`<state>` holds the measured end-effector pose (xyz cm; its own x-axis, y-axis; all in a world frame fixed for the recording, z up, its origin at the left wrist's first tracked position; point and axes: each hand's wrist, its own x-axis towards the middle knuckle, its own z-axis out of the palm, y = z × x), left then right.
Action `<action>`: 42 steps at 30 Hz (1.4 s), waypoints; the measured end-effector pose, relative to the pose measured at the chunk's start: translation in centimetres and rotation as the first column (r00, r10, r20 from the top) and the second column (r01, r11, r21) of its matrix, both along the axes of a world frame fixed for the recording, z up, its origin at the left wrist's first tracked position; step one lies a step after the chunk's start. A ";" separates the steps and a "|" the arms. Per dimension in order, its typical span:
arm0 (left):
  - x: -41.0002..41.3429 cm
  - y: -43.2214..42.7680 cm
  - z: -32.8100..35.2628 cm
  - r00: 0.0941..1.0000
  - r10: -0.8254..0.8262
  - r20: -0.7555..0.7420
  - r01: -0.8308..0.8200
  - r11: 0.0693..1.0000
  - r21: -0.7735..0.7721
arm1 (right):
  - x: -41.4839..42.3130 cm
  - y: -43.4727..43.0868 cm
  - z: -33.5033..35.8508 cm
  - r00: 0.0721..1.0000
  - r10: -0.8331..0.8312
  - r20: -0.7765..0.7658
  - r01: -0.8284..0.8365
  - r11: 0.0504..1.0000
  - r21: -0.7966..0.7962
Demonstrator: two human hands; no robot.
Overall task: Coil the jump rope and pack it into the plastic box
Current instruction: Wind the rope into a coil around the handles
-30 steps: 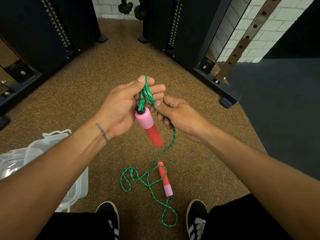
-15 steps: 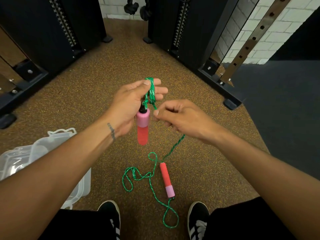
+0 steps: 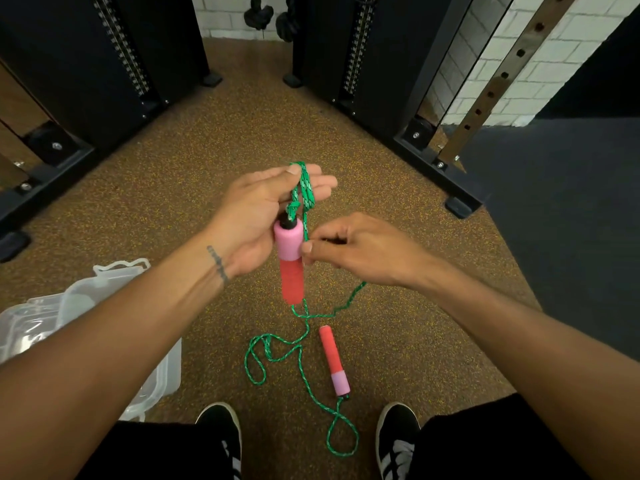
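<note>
Above the floor, between both hands: the jump rope (image 3: 304, 192), green cord with pink-and-red handles.
Held handle: one handle (image 3: 290, 261) hangs upright, pink end up, against the left palm, with cord loops draped over the fingers above it.
Left hand (image 3: 256, 216): grip loose, fingers almost flat, thumb pressing the loops of cord against them.
Right hand (image 3: 360, 251): grip pinched shut on the cord just beside the pink part of the handle; the cord runs down from under this hand to the floor.
Floor (image 3: 194, 174): the rest of the cord lies in slack bends between the shoes, and the second handle (image 3: 334, 360) lies flat among them, pink end toward the person.
Plastic box (image 3: 162, 372): clear, open, on the floor at the lower left, partly hidden by the left forearm, well apart from the rope.
Shoes (image 3: 221, 424): black, at the bottom edge.
</note>
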<state>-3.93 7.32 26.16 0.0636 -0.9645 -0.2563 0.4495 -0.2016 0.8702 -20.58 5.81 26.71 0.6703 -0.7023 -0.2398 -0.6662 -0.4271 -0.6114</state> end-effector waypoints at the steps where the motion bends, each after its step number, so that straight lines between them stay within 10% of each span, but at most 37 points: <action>1: 0.0 0.1 -0.1 0.999 -0.024 0.034 0.024 1.000 -0.005 | 0.0 0.0 0.0 1.000 0.019 -0.006 -0.019 1.000 -0.012; 8: 0.5 0.6 -1.1 0.789 -0.255 0.559 0.318 0.948 -0.015 | -0.9 -1.2 1.7 0.973 -0.008 0.230 0.011 1.000 -0.011; 18: -0.7 1.2 0.8 0.912 -0.409 0.031 0.408 0.912 0.038 | -1.7 -3.4 0.2 0.730 -0.409 0.547 0.273 0.909 0.315; 28: -0.5 1.1 -0.1 0.970 -0.237 0.063 0.240 0.969 -0.059 | -0.2 -1.5 -1.5 0.819 -0.487 0.302 0.242 0.772 0.588; 42: -0.7 1.1 0.2 0.873 -0.375 0.312 0.419 0.903 -0.088 | -0.2 -1.5 -1.3 0.754 -0.565 0.334 0.308 0.754 0.580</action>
